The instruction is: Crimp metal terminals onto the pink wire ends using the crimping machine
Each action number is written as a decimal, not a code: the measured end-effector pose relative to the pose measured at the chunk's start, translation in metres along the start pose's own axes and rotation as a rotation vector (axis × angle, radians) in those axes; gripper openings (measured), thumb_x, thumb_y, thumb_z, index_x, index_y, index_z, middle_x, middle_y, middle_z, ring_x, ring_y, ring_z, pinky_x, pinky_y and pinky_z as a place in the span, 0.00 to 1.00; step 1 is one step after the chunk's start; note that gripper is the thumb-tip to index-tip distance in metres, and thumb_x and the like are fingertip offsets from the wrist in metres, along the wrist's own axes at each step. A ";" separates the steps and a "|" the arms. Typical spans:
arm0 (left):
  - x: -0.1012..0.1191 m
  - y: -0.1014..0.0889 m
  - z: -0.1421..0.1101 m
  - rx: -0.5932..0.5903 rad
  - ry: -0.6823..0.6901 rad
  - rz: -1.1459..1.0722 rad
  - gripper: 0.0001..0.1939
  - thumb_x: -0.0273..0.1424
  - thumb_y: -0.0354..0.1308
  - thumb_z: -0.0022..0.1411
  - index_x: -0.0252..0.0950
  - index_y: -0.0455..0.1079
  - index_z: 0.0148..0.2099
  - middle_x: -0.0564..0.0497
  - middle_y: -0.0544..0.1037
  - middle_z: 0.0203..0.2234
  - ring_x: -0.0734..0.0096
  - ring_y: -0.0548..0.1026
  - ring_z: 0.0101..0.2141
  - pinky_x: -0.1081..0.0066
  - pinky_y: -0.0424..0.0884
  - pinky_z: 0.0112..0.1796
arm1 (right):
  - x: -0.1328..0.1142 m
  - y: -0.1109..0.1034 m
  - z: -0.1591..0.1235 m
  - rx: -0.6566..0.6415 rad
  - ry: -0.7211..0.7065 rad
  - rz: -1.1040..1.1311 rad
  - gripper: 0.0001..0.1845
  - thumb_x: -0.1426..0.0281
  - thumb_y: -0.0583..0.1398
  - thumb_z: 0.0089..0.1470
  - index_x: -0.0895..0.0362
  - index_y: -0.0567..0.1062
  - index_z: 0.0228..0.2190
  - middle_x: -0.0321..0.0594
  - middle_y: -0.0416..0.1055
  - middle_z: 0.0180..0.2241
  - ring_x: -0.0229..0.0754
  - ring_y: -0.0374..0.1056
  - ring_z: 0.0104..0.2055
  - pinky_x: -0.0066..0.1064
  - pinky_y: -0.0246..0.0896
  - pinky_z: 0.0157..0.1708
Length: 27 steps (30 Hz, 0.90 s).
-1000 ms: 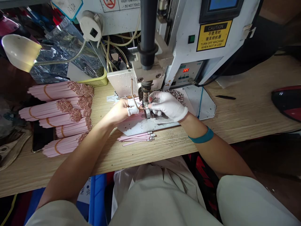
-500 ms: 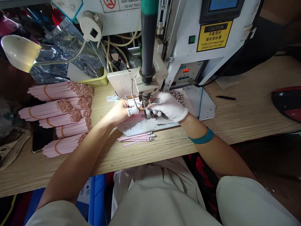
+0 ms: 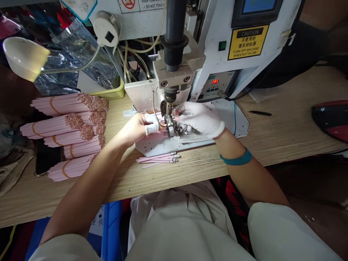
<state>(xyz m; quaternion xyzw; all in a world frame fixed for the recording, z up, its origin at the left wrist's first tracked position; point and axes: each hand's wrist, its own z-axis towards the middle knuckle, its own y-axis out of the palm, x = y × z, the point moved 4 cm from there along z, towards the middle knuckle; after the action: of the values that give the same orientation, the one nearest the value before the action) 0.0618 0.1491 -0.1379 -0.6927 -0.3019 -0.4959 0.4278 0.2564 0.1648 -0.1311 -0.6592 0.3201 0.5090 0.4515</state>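
Left hand (image 3: pixel 140 127) and right hand (image 3: pixel 200 120) curl by the machine tip (image 3: pixel 169 108), holds unclear. Slipping could burn them or sweep strips (image 3: pixel 157 159) off the tabletop's (image 3: pixel 156 177) front edge.

On my feed, a yellow label (image 3: pixel 248 42) on the white machine (image 3: pixel 199 61) reads "CAUTION", "不使用时 请关闭机器" and "TURN OFF MACHINE WHEN NOT IN USE". I read 385 on the red display (image 3: pixel 215 81) of the control unit (image 3: pixel 210 95) below, and "DO NOT TOUC…" on a partly hidden white sign (image 3: pixel 149 10) bearing a red prohibition symbol (image 3: pixel 128 3).
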 end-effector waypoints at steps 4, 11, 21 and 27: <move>0.008 0.006 -0.019 -0.141 -0.038 0.282 0.13 0.38 0.63 0.51 0.34 0.78 0.35 0.50 0.77 0.24 0.71 0.70 0.24 0.74 0.64 0.26 | -0.006 -0.022 -0.006 -0.070 -0.133 -0.453 0.04 0.73 0.62 0.49 0.58 0.79 0.30 0.36 0.75 0.29 0.38 0.69 0.32 0.31 0.61 0.34; 0.009 0.018 -0.030 0.126 0.055 1.070 0.12 0.35 0.54 0.57 0.33 0.76 0.30 0.45 0.73 0.23 0.70 0.64 0.18 0.70 0.51 0.20 | 0.002 -0.013 -0.005 -0.171 -0.223 -0.723 0.05 0.74 0.63 0.48 0.54 0.81 0.29 0.36 0.76 0.31 0.43 0.69 0.36 0.32 0.58 0.37; 0.004 0.031 -0.024 0.000 0.070 1.266 0.19 0.36 0.43 0.68 0.33 0.72 0.36 0.44 0.73 0.35 0.69 0.71 0.27 0.71 0.62 0.27 | -0.006 -0.011 -0.008 -0.089 -0.222 -0.754 0.05 0.74 0.59 0.52 0.57 0.77 0.30 0.37 0.75 0.32 0.42 0.69 0.36 0.32 0.57 0.37; 0.008 0.033 -0.026 -0.018 0.197 1.330 0.13 0.25 0.45 0.65 0.32 0.72 0.38 0.43 0.73 0.36 0.64 0.73 0.34 0.70 0.65 0.30 | -0.002 -0.011 -0.006 -0.048 -0.167 -0.580 0.05 0.70 0.60 0.54 0.57 0.77 0.30 0.38 0.76 0.30 0.42 0.71 0.31 0.32 0.62 0.32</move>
<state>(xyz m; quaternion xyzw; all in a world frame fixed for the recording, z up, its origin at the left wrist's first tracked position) 0.0812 0.1113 -0.1367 -0.6864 0.2337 -0.1902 0.6619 0.2680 0.1638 -0.1258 -0.6895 0.0680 0.4186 0.5872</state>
